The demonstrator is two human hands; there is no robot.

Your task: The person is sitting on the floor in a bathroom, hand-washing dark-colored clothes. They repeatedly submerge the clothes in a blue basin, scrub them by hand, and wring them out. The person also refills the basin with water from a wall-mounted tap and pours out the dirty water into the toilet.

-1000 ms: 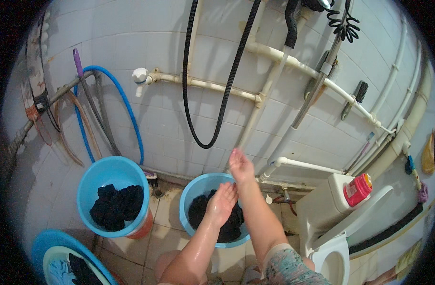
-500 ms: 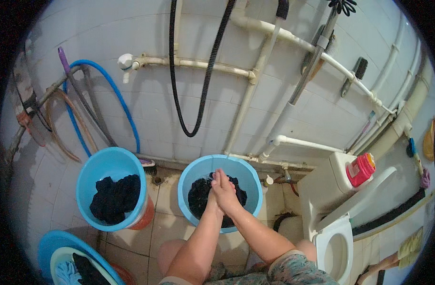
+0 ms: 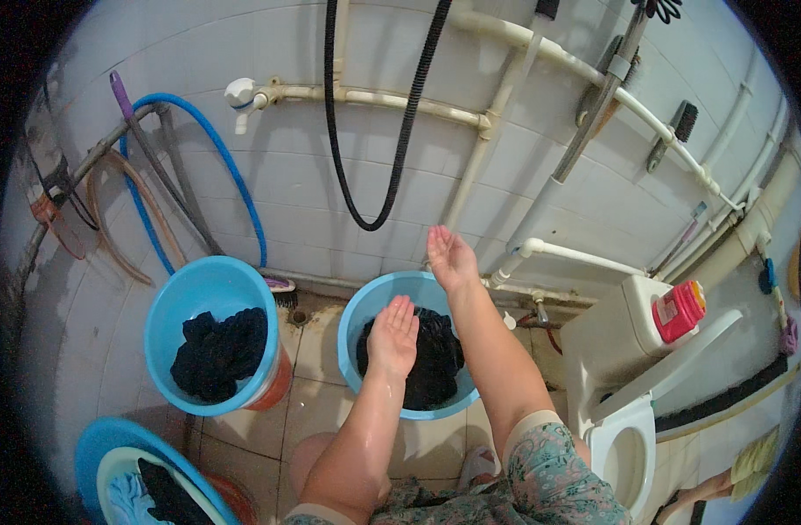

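Observation:
Both hands are held apart in the air, palms turned up, with nothing in them. My left hand (image 3: 393,337) is above the left side of a light blue basin (image 3: 351,306), its fingers stretched out. Over the basin's far right rim is my right hand (image 3: 453,255), fingers loosely extended. Wet-looking black cloth (image 3: 426,363) fills much of the basin floor. To the left, a second blue basin (image 3: 168,293) stands on a reddish bucket (image 3: 273,385) and holds another heap of black cloth (image 3: 221,350).
At lower left, a blue tub (image 3: 90,455) holds a pale bowl with light blue and black cloth. A white toilet (image 3: 623,446) with a red container (image 3: 678,312) on its tank stands right. Pipes, a black hose (image 3: 330,166) and a tap (image 3: 241,94) line the tiled wall.
My hands, pressed together over the basin, have parted. The right has moved up and to the right; the left has moved slightly lower. The view has shifted a little.

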